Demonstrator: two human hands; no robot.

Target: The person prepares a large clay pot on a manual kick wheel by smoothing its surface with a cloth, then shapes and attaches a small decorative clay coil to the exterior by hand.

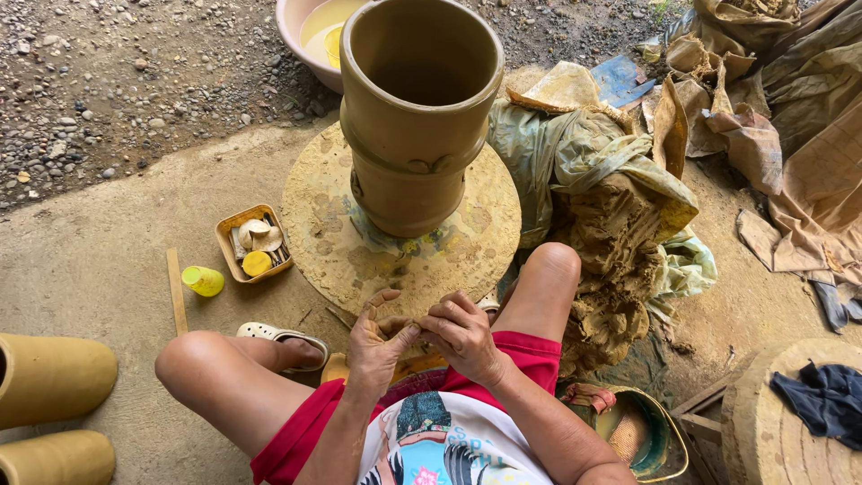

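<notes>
The left hand [377,337] and the right hand [460,334] meet just above the person's lap, fingers curled inward and fingertips pressed together around a small piece of clay [415,330] pinched between them; most of that piece is hidden by the fingers, so its shape cannot be told. Both hands are smeared with wet clay. They sit between the person's bare knees, above red shorts [530,355], at the near edge of a round wooden turntable [328,211] that lies low on the concrete floor. On the turntable stands a tall, wide-mouthed clay pot [417,126], upright, with a raised band around its middle. To the left of the turntable a small rectangular tray [224,242] holds shaping tools, with a yellow cup [203,281] tipped on its side just beside it and a thin wooden stick [176,292] lying near. A sandal [280,337] rests by the left knee. To the right of the pot, a heap of clay wrapped in muddy plastic sheeting [611,198] lies against the right knee. Behind the pot a pink basin [296,31] holds cloudy water.
</notes>
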